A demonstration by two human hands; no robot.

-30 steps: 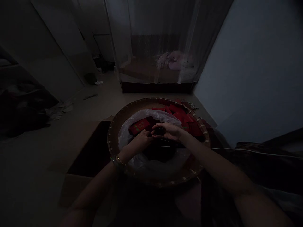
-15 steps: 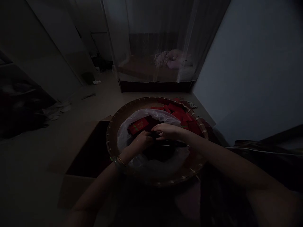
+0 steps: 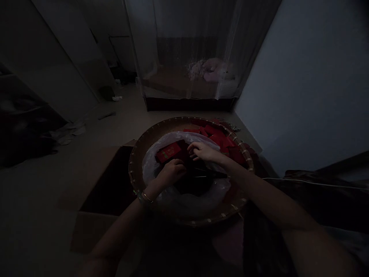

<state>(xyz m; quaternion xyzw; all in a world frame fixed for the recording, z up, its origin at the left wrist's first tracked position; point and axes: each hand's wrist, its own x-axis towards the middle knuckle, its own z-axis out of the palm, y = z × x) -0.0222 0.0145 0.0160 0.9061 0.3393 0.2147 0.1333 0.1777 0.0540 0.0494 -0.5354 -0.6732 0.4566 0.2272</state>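
Note:
A wide round woven basket (image 3: 135, 154) stands in front of me in dim light. In it lies a crumpled translucent plastic bag (image 3: 187, 204), opened out around dark contents that I cannot make out. My left hand (image 3: 172, 171) is over the bag with its fingers curled in; whatever they hold is too dark to see. My right hand (image 3: 204, 151) is just beyond it, fingers bent towards the thumb, beside a red packet (image 3: 170, 151) with gold and green print. Below the right hand lies a dark-handled tool (image 3: 219, 175) with a thin shiny metal part.
Several red packets (image 3: 216, 136) are heaped at the basket's far right side. An open cardboard box (image 3: 95, 221) is left of the basket. Beyond stands a bed behind a sheer curtain (image 3: 187, 88). A pale wall (image 3: 302, 84) rises at the right, with a white cable (image 3: 311, 184) near it.
My right hand has moved slightly up and right, away from my left hand, uncovering more of the dark-handled tool. My left hand has stayed nearly in place.

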